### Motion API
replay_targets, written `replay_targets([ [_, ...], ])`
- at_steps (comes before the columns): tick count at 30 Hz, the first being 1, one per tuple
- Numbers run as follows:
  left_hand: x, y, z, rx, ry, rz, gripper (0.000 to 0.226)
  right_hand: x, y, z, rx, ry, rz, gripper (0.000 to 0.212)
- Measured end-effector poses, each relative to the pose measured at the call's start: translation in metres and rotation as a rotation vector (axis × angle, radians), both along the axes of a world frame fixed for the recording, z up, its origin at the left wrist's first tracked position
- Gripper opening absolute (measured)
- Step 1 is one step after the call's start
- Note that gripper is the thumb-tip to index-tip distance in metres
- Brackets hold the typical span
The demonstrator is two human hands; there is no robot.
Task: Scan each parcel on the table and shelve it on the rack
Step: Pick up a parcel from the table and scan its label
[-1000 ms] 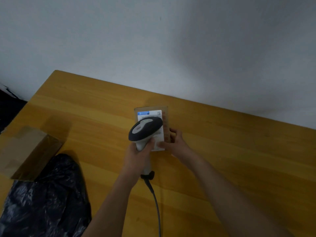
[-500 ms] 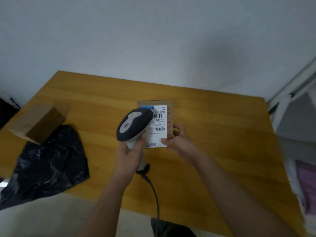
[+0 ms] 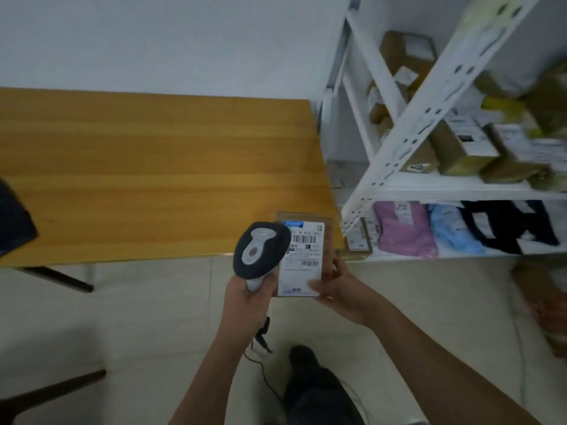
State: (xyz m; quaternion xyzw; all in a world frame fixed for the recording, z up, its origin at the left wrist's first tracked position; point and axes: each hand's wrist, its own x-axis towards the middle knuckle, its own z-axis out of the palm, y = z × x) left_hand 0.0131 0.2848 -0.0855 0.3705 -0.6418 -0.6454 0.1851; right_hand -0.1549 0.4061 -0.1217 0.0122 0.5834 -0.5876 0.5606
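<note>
One parcel [image 3: 306, 256] is in hand: a flat brown cardboard box faced with a white shipping label [image 3: 303, 259] that carries a blue strip at its top and several black barcodes. It is held off the table [image 3: 153, 179], in the air just past the table's near right corner and above the pale floor [image 3: 153, 317]. The right hand [image 3: 340, 289] grips its lower right corner, thumb lying across the label's bottom edge and fingers curled behind the box. The left hand [image 3: 245, 302] is wrapped around the white handle of a dark-headed scanner [image 3: 260, 250], whose head overlaps the parcel's left edge and hides part of the label. A thin black cable [image 3: 260, 363] trails down from the handle toward a dark shoe [image 3: 302, 357]. To the right stands the white metal rack [image 3: 429, 96], blurred, its shelves crowded with brown boxes [image 3: 460, 148] above and pink [image 3: 402, 228], blue and black soft bags below. A dark bag [image 3: 13, 219] sits at the table's left edge.
</note>
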Motion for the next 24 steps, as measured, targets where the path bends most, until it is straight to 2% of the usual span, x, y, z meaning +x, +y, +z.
replay_targets([
  [4,-0.040,0.048,-0.033,0.018,-0.059,-0.107,0.014,-0.023,0.067,-0.028,0.065,-0.114,-0.137,0.073],
  [7,-0.076,0.083,-0.062,0.039,-0.084,-0.137,0.016,-0.047,0.103,-0.059,0.091,-0.175,-0.229,0.075],
  [11,-0.125,0.124,-0.119,0.090,-0.112,-0.144,0.021,-0.092,0.141,-0.112,0.099,-0.179,-0.386,0.086],
  [13,-0.150,0.144,-0.154,0.110,-0.137,-0.146,0.021,-0.117,0.158,-0.139,0.107,-0.164,-0.384,0.083],
  [17,-0.193,0.174,-0.215,0.174,-0.192,-0.129,0.015,-0.161,0.188,-0.196,0.253,-0.125,-0.290,0.070],
  [19,-0.214,0.180,-0.245,0.182,-0.214,-0.094,0.005,-0.181,0.191,-0.222,0.280,-0.098,-0.198,0.054],
  [21,-0.233,0.182,-0.274,0.175,-0.228,-0.061,0.005,-0.198,0.185,-0.247,0.292,-0.058,-0.104,0.031],
  [24,-0.258,0.178,-0.310,0.139,-0.230,-0.017,0.004,-0.219,0.170,-0.279,0.318,-0.010,-0.107,0.014],
])
